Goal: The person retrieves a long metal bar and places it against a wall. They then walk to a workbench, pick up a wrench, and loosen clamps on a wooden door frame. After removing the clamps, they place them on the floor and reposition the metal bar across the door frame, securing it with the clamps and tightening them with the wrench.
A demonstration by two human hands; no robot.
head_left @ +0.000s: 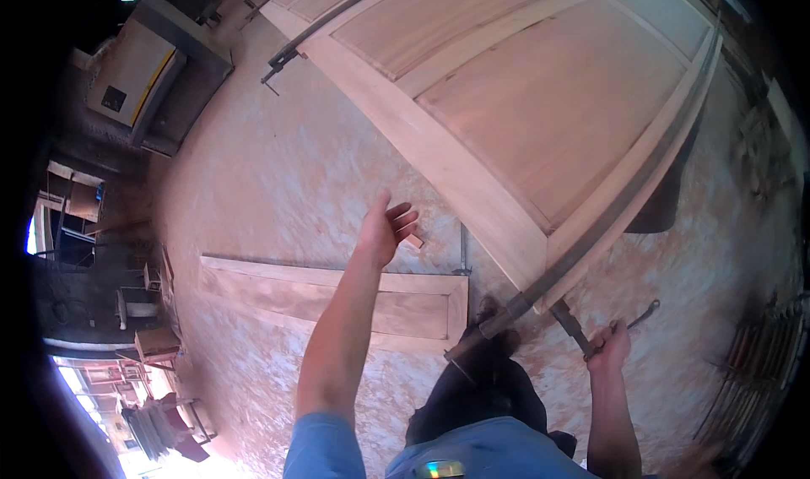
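My left hand [388, 230] reaches out over the floor, its fingers stretched and apart. Just below its fingertips shows a small wood block [414, 242]; whether they touch I cannot tell. My right hand [611, 348] is closed around a wrench [648, 312] whose ring end sticks out to the right. That hand is beside the end of a dark metal clamp [570, 327] jutting from under the large panelled wooden door [548, 116]. A long bar clamp [591, 241] runs along the door's right edge, its near end by my legs. Another bar clamp [291, 54] crosses the door's far left part.
A narrow framed wooden panel [405, 310] lies on the dusty floor [253, 175] under my left arm. A metal bar [463, 247] stands by its right end. A grey machine [139, 78] is at far left. Several long bars [755, 369] lean at the right.
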